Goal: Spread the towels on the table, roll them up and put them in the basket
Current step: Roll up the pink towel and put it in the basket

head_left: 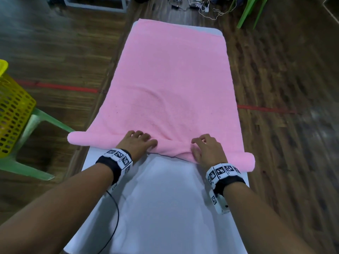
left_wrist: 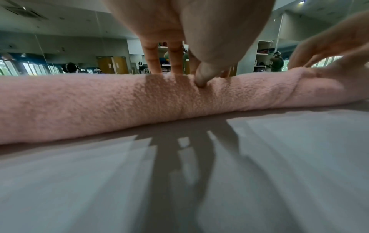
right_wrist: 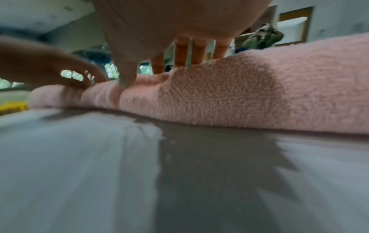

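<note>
Your head view is evenly lit from overhead, but the wooden floor (head_left: 286,74) smears into motion blur toward the right edge and the wide lens bows the white table (head_left: 165,198). In your left wrist view, finger shadows fall sharply across the tabletop toward the lens, and the pink towel (left_wrist: 79,107) looks washed out. Your right wrist view is softest: the left hand (right_wrist: 49,66) and background are blurred, the table smeared
</note>
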